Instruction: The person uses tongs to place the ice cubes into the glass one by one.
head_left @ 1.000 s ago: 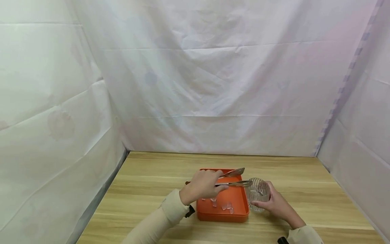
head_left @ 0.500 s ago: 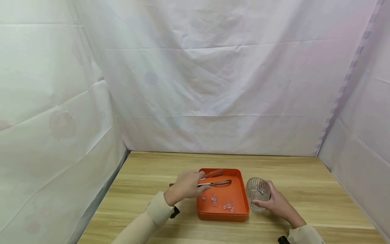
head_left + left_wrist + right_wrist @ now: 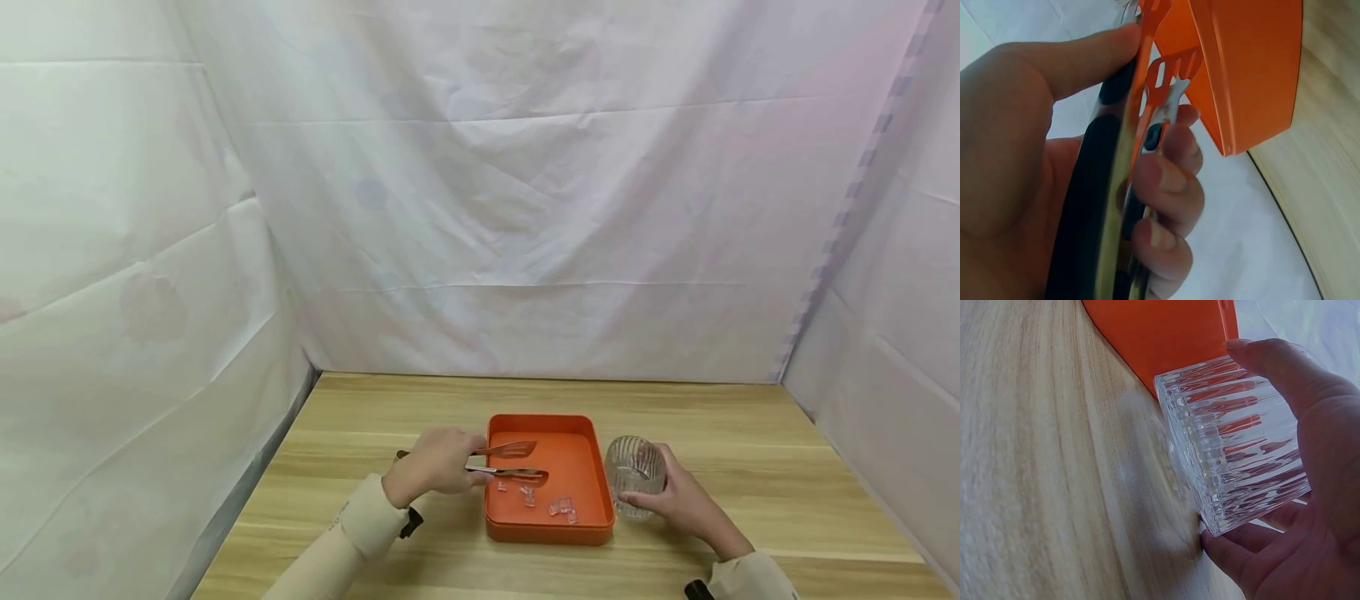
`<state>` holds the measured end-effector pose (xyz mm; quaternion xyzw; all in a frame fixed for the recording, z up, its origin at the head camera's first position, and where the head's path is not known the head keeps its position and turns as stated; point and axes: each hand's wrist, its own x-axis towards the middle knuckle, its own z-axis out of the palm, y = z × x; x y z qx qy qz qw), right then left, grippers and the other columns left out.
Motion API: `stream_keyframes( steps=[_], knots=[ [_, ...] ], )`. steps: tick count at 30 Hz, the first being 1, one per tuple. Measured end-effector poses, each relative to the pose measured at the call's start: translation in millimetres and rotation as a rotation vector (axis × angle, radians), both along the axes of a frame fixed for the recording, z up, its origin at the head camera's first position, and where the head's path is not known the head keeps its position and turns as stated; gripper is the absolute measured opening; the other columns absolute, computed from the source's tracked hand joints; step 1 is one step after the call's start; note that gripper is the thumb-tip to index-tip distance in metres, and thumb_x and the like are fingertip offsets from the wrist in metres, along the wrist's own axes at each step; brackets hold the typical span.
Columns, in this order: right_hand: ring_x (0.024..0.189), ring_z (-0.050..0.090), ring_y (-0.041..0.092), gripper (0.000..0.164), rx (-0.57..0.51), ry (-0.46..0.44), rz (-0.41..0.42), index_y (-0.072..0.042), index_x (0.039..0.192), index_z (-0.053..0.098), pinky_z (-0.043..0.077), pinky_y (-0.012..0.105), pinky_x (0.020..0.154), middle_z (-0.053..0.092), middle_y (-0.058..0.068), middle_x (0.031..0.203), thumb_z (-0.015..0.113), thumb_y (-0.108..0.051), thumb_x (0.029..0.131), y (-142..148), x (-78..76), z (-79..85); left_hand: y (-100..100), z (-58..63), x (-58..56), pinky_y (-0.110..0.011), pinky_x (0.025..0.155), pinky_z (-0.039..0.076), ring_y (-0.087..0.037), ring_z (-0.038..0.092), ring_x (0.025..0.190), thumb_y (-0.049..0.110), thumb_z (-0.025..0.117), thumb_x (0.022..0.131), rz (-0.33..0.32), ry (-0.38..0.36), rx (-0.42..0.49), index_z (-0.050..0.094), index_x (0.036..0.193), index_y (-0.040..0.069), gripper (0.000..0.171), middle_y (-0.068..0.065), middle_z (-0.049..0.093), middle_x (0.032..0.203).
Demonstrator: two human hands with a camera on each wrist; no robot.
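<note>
My left hand [image 3: 438,461] grips a pair of metal tongs [image 3: 501,471] with dark handle pads, thumb on one arm and fingers curled round the other. The tongs' spread ends reach over the left side of an orange tray [image 3: 551,535]. Inside that tray, several clear ice-like cubes [image 3: 564,506] lie near the front, in small groups. On the tray's right, my right hand [image 3: 678,502] holds a ribbed clear glass [image 3: 634,477], its thumb and fingers around the side. In the right wrist view the glass [image 3: 1235,444] stands on the table close to the tray wall.
The wood-grain table [image 3: 360,408] runs back to a white cloth curtain [image 3: 510,208]. More white cloth hangs at the left [image 3: 135,292] and right sides.
The left hand with the tongs has drawn back leftwards from above the glass, and the tongs' ends now sit over the tray's left part. The right hand and glass stay put.
</note>
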<state>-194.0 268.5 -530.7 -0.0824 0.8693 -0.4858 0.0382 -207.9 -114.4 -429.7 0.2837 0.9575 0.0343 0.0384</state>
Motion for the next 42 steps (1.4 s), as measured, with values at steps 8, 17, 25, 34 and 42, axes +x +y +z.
stream_keyframes(
  steps=[8,17,25,34,42],
  knots=[
    [0.089,0.061,0.017,0.086,-0.005,-0.006,0.007,-0.014,0.135,0.029,0.051,0.026,0.069,0.058,0.016,0.114,0.082,-0.031,0.070,1.3,-1.0,-1.8,1.7,2.8,0.4,-0.029,0.057,0.040,-0.007,0.050,0.065,0.056,0.065,0.079,0.003,-0.015,-0.075,0.066,0.104,0.027,0.038,0.012,0.059,0.073],
    [0.089,0.062,0.018,0.086,-0.013,0.004,0.012,-0.014,0.136,0.029,0.051,0.026,0.069,0.058,0.017,0.114,0.082,-0.030,0.070,0.3,-1.0,2.1,8.7,0.1,-3.5,-0.028,0.048,0.033,-0.008,0.042,0.055,0.049,0.069,0.079,-0.002,0.023,-0.076,0.068,0.089,0.026,0.025,0.012,0.046,0.060],
    [0.090,0.062,0.019,0.087,0.009,0.007,0.000,-0.014,0.135,0.030,0.051,0.026,0.070,0.058,0.017,0.114,0.082,-0.034,0.069,-0.1,-1.5,0.5,12.7,-4.3,-6.5,-0.026,0.050,0.035,-0.006,0.043,0.057,0.049,0.069,0.079,0.009,0.056,-0.123,0.071,0.096,0.027,0.029,0.013,0.052,0.066],
    [0.090,0.061,0.020,0.088,0.007,-0.020,-0.012,-0.014,0.136,0.029,0.051,0.026,0.068,0.057,0.017,0.114,0.083,-0.034,0.069,-2.8,0.1,6.1,20.2,-3.6,-6.1,-0.027,0.046,0.036,-0.007,0.042,0.054,0.047,0.072,0.077,0.023,0.151,-0.198,0.054,0.064,0.024,0.032,0.009,0.045,0.060],
    [0.091,0.061,0.019,0.086,0.033,-0.002,-0.019,-0.013,0.134,0.030,0.051,0.027,0.070,0.057,0.016,0.114,0.082,-0.036,0.069,-1.2,-0.1,-1.5,24.5,-7.7,-6.9,-0.028,0.043,0.033,-0.009,0.038,0.050,0.045,0.069,0.079,0.027,0.183,-0.260,0.047,0.059,0.020,0.039,0.006,0.042,0.056]
  ],
)
